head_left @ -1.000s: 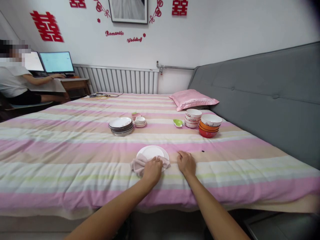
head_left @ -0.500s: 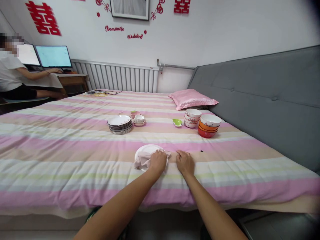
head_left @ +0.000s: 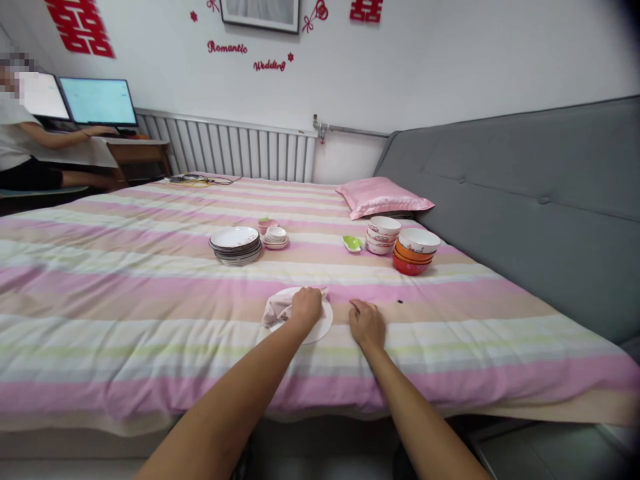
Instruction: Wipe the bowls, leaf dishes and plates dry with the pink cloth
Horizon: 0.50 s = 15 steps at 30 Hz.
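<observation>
A crumpled pale pink cloth (head_left: pixel 278 308) lies bunched on a white plate (head_left: pixel 320 328) near the front of the bed. My left hand (head_left: pixel 307 306) is closed on this cloth and presses it over the plate's far part; the near right part of the plate shows bare. To the right of the plate, apart from it, my right hand (head_left: pixel 368 323) rests on the striped bedcover with nothing seen in it. Its fingers are loosely bent and somewhat apart, partly hidden by the back of the hand.
Beyond my hands stand a plate stack (head_left: pixel 236 245), small white dishes (head_left: pixel 276 236), a green leaf-shaped dish (head_left: pixel 352 244), patterned bowls (head_left: pixel 383 235) and orange-red bowls (head_left: pixel 413 252). A pink pillow (head_left: pixel 384 196) lies farther back. At far left a person (head_left: pixel 45 139) sits by monitors.
My left hand has slid with the cloth away from me and a little left across the plate, baring its near right part. My right hand stays in place. The view has shifted slightly.
</observation>
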### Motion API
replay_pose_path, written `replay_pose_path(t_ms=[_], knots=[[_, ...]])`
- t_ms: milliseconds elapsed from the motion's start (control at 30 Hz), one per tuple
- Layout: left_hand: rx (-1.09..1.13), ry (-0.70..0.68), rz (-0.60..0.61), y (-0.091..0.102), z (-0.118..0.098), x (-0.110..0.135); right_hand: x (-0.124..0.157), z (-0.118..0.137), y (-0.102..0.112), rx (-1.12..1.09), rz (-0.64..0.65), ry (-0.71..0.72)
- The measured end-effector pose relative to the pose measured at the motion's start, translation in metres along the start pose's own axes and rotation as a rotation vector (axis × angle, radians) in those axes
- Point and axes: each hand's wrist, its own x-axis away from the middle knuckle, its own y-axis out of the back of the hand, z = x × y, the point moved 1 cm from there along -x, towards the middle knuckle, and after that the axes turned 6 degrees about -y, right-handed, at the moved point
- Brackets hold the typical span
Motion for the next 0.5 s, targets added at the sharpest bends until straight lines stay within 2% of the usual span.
replay_pose_path(t_ms=[300, 500], knots=[[-0.060, 0.053, -0.014, 0.005, 0.051, -0.003, -0.001, -0.001, -0.001, 0.000, 0.005, -0.001], [-0.063, 0.102, -0.064, 0.008, 0.062, 0.018, 0.000, -0.001, -0.001, 0.003, 0.005, -0.005]])
